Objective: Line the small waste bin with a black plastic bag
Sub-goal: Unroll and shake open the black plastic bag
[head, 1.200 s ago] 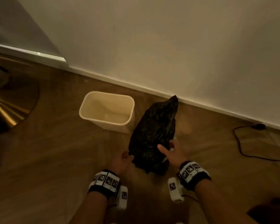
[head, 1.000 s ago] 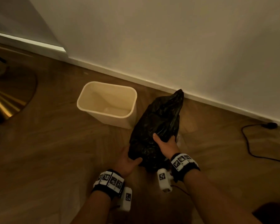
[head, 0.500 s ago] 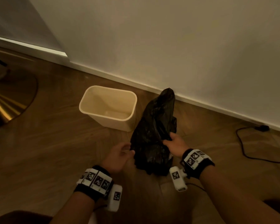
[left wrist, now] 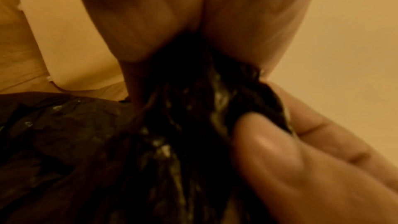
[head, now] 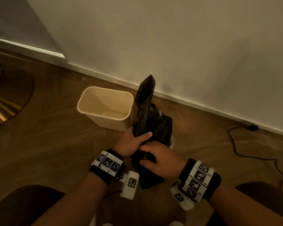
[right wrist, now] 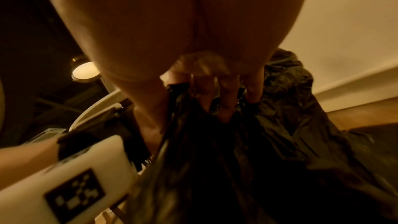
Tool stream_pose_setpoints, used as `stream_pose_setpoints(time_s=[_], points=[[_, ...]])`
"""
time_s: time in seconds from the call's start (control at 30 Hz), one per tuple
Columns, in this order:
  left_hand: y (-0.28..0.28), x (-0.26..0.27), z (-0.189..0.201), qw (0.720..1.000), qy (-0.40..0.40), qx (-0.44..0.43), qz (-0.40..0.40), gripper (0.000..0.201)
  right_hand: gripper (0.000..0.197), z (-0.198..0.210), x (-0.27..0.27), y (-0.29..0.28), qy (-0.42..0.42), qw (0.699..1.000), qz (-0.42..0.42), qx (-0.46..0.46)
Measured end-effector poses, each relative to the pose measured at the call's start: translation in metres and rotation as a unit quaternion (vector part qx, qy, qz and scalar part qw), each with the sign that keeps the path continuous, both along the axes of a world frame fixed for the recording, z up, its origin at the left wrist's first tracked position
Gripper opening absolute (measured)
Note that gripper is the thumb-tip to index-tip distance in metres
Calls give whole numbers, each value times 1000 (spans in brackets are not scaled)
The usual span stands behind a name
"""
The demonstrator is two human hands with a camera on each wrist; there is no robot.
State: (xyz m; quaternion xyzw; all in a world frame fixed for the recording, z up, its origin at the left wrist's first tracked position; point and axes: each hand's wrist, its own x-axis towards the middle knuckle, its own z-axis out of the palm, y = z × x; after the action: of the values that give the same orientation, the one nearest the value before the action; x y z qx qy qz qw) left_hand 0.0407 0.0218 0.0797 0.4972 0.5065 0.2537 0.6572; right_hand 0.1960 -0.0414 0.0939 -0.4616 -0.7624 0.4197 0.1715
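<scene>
Pale plaster wall [head: 170, 38] ahead of you; brown wood-plank floor [head: 47, 144] below; cream rectangular plastic waste bin [head: 95, 115] upright on floor, unlined; crumpled black plastic bag [head: 145, 111] just right of bin, bunched, one end sticking up; your left hand [head: 131, 142] fingers wrapped round bag's middle; your right hand [head: 160, 160] fingers curled into lower folds; thin black cable [head: 255, 158] at right.

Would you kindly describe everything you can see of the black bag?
The bag is thin, glossy, crinkled black plastic, bunched and unopened. It is held above the floor, right of the bin, not in it. The left hand grips its middle; the right hand holds lower folds. One narrow end sticks upward.
</scene>
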Motion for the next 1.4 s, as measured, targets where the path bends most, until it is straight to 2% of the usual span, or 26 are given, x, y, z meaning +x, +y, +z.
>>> stream_pose_setpoints(time_s=[0.1,0.17,0.2,0.27,0.3,0.33,0.37,0.4,0.43,0.47,0.53,0.57,0.6,0.67,0.7,0.8,0.83,0.9,0.97,1.0,1.07,1.13,1.17,1.23,1.3,1.4], points=[[4,-19,9,1000,15,22,-7,23,50,15,10,2,27,999,-2,-39],[7,-36,24,999,10,40,2,22,46,27,16,4,83,994,-35,-59],[8,-44,30,999,1,45,12,22,41,31,17,6,119,989,-67,-48],[8,-58,41,998,-30,42,44,20,35,34,22,12,165,970,-174,34],[7,-62,46,996,-49,37,59,19,41,32,26,15,159,955,-239,74],[6,-65,51,995,-67,33,69,19,57,25,31,22,137,938,-306,89],[5,-66,56,994,-80,29,70,20,80,18,35,28,112,922,-366,63],[5,-67,59,994,-89,27,65,21,101,12,40,34,105,905,-413,-5],[5,-66,62,993,-97,27,59,22,115,7,44,38,136,883,-437,-106],[4,-65,63,992,-109,27,56,25,118,0,46,41,212,851,-429,-218],[1,-63,61,989,-137,13,54,28,105,-8,40,39,343,775,-352,-397],[-1,-61,61,988,-145,5,57,29,101,-7,33,35,361,759,-321,-436],[-2,-61,60,988,-143,-1,60,28,100,-8,25,30,368,758,-301,-446],[-3,-57,57,992,-116,-6,48,26,96,-8,10,23,386,779,-270,-413],[-3,-55,56,994,-101,-8,34,26,94,-4,4,21,385,800,-254,-383],[-5,-52,50,996,-89,-29,-1,32,90,5,-7,20,293,897,-208,-256],[-6,-51,48,995,-95,-39,-14,34,82,4,-10,20,262,916,-210,-217],[-8,-49,50,992,-110,-45,-28,33,51,-1,-13,19,229,934,-224,-158],[-9,-49,53,993,-107,-43,-15,25,34,0,-8,19,156,966,-188,-84],[-8,-50,56,995,-89,-36,-4,24,37,5,-2,21,94,981,-170,-24],[-8,-58,61,999,-41,-9,4,38,61,16,15,29,-6,979,-188,83],[-6,-59,63,999,-52,-14,6,26,105,29,32,37,0,973,-222,67],[-8,-60,62,994,-101,-34,-13,14,122,33,39,40,28,974,-222,26],[-14,-62,60,983,-168,-35,-62,12,139,37,37,42,62,978,-196,-32],[-17,-64,57,982,-154,4,-109,17,133,34,27,40,65,986,-138,-74],[-18,-68,57,985,-114,43,-125,19,72,33,14,31,6,994,-37,-99]])
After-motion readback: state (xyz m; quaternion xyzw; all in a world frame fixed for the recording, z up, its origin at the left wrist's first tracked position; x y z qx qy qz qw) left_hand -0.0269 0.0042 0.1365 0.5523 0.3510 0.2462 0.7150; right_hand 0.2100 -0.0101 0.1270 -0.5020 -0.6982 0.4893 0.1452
